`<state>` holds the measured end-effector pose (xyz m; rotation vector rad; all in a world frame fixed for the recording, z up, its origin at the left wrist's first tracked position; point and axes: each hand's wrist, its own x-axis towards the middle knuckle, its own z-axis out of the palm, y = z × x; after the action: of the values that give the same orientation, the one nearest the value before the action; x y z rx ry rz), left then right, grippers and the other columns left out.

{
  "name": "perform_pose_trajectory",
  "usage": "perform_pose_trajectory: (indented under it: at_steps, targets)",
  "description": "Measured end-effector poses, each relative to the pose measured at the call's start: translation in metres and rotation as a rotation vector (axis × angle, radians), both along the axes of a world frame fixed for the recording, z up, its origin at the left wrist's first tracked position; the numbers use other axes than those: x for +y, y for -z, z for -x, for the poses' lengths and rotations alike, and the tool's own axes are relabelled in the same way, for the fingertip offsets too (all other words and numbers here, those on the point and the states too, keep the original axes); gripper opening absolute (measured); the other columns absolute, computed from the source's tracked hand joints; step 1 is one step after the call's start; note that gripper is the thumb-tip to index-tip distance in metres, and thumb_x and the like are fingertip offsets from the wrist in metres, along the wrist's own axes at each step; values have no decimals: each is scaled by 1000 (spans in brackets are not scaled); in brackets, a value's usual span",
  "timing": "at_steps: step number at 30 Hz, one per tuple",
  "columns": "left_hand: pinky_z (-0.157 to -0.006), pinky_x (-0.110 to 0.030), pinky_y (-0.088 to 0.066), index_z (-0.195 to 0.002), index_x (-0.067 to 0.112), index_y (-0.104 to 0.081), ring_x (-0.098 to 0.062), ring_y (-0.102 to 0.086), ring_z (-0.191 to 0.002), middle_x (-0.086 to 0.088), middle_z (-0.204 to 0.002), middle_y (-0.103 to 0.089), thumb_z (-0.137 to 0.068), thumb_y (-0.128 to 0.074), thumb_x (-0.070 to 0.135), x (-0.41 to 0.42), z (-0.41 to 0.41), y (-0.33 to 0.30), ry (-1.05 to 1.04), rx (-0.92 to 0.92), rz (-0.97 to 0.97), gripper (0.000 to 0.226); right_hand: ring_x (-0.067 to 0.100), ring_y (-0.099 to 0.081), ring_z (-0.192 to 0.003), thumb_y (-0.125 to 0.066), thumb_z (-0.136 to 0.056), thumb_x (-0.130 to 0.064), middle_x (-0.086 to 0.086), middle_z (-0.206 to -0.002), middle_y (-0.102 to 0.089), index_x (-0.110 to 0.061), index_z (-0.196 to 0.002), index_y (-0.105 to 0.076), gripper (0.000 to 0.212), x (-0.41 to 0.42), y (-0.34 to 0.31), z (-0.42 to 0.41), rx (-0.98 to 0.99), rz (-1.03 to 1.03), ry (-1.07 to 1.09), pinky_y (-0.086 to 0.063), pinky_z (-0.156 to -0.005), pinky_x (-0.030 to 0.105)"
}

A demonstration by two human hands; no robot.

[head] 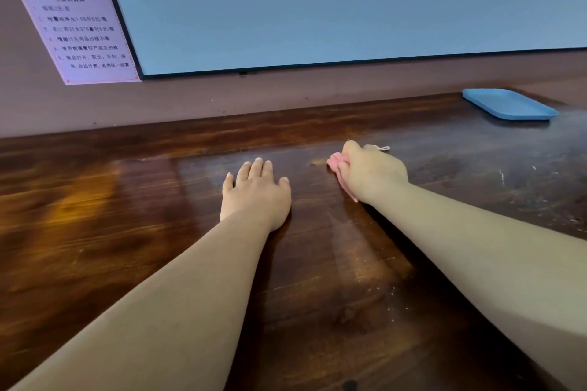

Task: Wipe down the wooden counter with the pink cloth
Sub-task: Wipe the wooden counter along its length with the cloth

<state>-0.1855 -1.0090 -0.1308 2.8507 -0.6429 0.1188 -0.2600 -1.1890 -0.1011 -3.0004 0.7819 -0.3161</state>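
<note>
The wooden surface is hard and glossy, so the left hand rests flat on it, fingers straight. The right hand bunches the pink cloth in a closed grip; it looks soft, light, best held wadded.

Two hands, a left hand and a right hand, one pink cloth, one blue tray, one screen, one notice and one wooden counter are counted.
</note>
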Motion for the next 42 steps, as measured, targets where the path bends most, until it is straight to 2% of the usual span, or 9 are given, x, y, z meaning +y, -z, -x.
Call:
perform_pose_trajectory:
  at_steps: [4, 10, 15, 22, 27, 33, 35, 39, 42]
  targets:
    - [-118, -43, 0, -153, 24, -11, -14, 0, -147, 7, -161, -6, -97, -14, 51, -1, -1, 2, -4, -5, 4, 62, 28, -62, -94, -33, -104, -34, 7, -117, -59, -19, -117, -48, 25, -10, 1, 21, -19, 35, -189, -41, -68, 34]
    - [-118, -43, -1, -153, 23, -13, -14, -1, -147, 6, -161, -7, -97, -14, 50, 0, 1, 0, 2, -13, 11, 62, 31, -59, -100, -41, -103, -28, 11, -127, -53, -17, -121, -46, 22, -13, -6, -3, 31, 5, 142, -39, -71, 34]
    - [-118, -44, -1, -153, 23, -11, -14, 0, -147, 6, -161, -6, -97, -14, 50, 0, 2, 0, 5, -9, 3, 61, 29, -63, -91, -33, -103, -35, 6, -118, -58, -21, -115, -48, 24, -17, 4, 22, -39, 34, -185, -50, -72, 39]
    - [-118, -44, 0, -153, 23, -11, -15, 0, -147, 5, -161, -5, -98, -14, 49, 0, 3, -1, 7, -5, 14, 61, 34, -60, -104, -32, -105, -31, 12, -122, -54, -17, -119, -45, 23, -17, -7, -4, 39, 6, 124, -40, -70, 37]
    - [-117, -44, 1, -153, 23, -10, -15, 1, -147, 5, -161, -5, -98, -13, 49, 0, 1, 1, 12, -3, 15, 61, 25, -61, -90, -33, -104, -34, 5, -116, -59, -19, -116, -50, 25, -12, 3, 24, -39, 40, -188, -40, -67, 32]
    - [-117, -44, 1, -153, 23, -10, -16, 0, -147, 5, -161, -5, -98, -13, 49, -1, 3, -1, 11, 5, 14, 61, 35, -59, -109, -37, -104, -32, 13, -126, -54, -17, -121, -45, 24, 2, -10, 0, 47, -28, 98, -44, -74, 39]
    - [-118, -44, 0, -153, 23, -11, -16, 0, -147, 5, -161, -6, -98, -14, 49, 0, 3, -1, 2, 2, 11, 61, 35, -60, -107, -43, -102, -31, 12, -122, -54, -19, -118, -45, 20, 19, -8, 1, 47, -21, -4, -45, -74, 39]
    - [-117, -44, 0, -152, 22, -13, -15, -1, -147, 5, -161, -7, -97, -15, 49, -1, 1, 1, 0, -8, 17, 61, 28, -60, -82, -32, -104, -37, 7, -107, -58, -22, -103, -41, 17, 26, 2, 15, -35, 6, -279, -52, -72, 41]
    - [-117, -44, 0, -152, 23, -12, -15, -1, -147, 5, -161, -7, -97, -14, 50, -1, 0, 1, -1, -4, 14, 62, 28, -57, -91, -38, -103, -32, 11, -117, -55, -18, -113, -45, 19, 20, -2, -4, 50, -13, -71, -43, -71, 35]
